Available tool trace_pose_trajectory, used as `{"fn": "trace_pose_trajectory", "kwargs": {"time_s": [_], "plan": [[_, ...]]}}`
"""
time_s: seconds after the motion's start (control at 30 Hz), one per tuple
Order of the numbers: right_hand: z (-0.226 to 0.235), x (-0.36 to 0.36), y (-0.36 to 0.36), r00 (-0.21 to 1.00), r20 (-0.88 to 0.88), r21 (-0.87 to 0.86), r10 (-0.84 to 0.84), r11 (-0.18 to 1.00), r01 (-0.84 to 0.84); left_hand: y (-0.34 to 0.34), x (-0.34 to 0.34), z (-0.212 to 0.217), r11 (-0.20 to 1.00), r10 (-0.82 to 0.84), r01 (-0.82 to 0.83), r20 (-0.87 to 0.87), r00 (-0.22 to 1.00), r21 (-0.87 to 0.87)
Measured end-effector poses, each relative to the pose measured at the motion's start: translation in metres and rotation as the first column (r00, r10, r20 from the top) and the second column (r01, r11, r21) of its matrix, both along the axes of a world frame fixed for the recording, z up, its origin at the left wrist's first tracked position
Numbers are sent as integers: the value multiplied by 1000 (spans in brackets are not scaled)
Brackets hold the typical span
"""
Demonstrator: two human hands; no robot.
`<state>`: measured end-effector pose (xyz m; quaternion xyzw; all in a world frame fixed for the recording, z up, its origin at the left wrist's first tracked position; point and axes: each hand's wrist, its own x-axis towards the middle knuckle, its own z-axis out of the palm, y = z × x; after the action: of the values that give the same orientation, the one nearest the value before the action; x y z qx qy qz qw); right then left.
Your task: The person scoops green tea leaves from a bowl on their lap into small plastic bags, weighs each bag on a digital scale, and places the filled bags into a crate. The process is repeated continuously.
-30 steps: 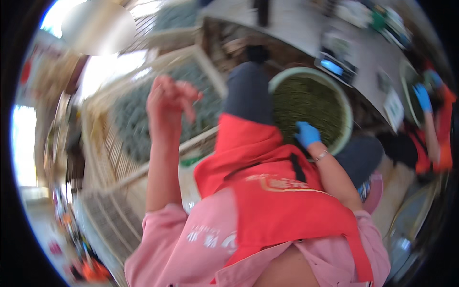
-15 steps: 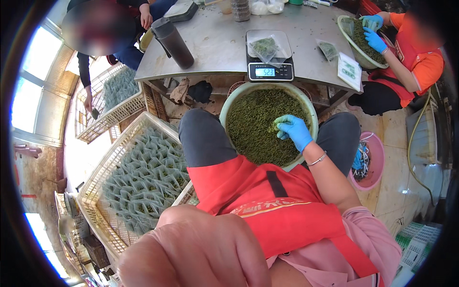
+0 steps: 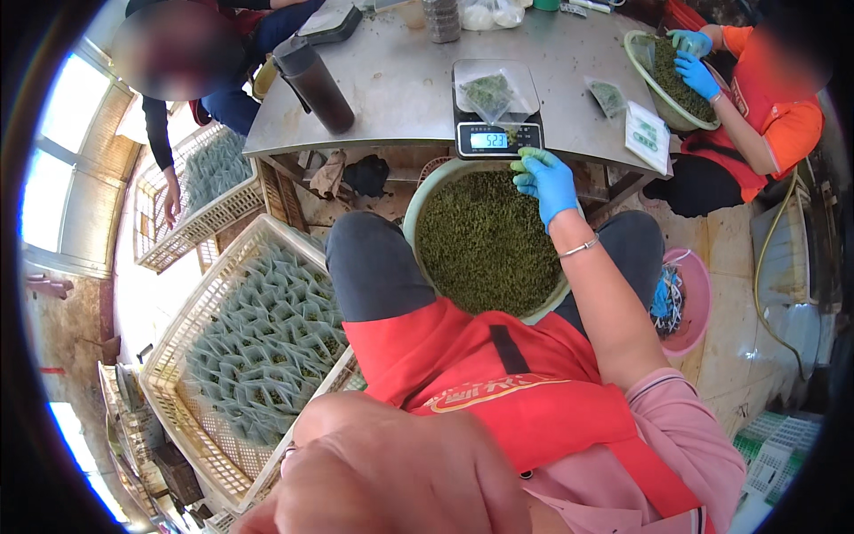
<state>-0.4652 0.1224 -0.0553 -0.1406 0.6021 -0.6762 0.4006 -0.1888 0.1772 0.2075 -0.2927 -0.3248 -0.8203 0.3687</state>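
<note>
My right hand (image 3: 544,182), in a blue glove, is over the far rim of a pale green tub (image 3: 411,222), close to the front of a digital scale (image 3: 500,138). Its thumb and fingers are pinched together, with a bit of green at their tips that looks like a few berries. Small green berries (image 3: 485,240) fill the tub between my knees. A clear bag of green berries (image 3: 487,96) lies on the scale, whose display is lit. My bare left hand (image 3: 391,463) looms large and blurred at the lower edge, its fingertips hidden.
On the metal table (image 3: 391,80) stand a dark flask (image 3: 313,84), a small bag (image 3: 607,96) and a stack of white packets (image 3: 647,138). Crates (image 3: 178,351) of filled bags are at left, a pink basin (image 3: 698,307) at right. Two co-workers sit nearby, one with blue gloves (image 3: 696,71).
My right hand has moved from above the berries, up and away to the scale's front edge. The left hand has shifted slightly. At far left, a co-worker's hand no longer shows the small bag.
</note>
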Motion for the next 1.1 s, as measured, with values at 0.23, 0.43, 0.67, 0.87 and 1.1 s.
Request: {"fn": "trace_pose_trajectory", "kwargs": {"time_s": [0.23, 0.43, 0.67, 0.87, 1.1], "plan": [[-4, -7, -37, 776, -617, 182, 129, 983, -19, -7, -9, -3, 1000, -23, 23, -15, 1000, -15], [-20, 25, 7, 814, -431, 345, 390, 904, -251, -16, -8, -13, 1000, 16, -16, -57, 998, 3], [-54, 15, 41, 859, -363, 303, 360, 918, -257, -32, -1, -24, 991, -99, 96, -26, 995, -94], [-77, 28, 48, 363, -582, 714, 727, 671, -200, -65, -5, -83, 993, 110, -115, 180, 978, 18], [-119, 46, 42, 174, -631, 759, 756, 648, -60, -99, -36, -214, 907, 319, -373, 899, 300, -198]]}}
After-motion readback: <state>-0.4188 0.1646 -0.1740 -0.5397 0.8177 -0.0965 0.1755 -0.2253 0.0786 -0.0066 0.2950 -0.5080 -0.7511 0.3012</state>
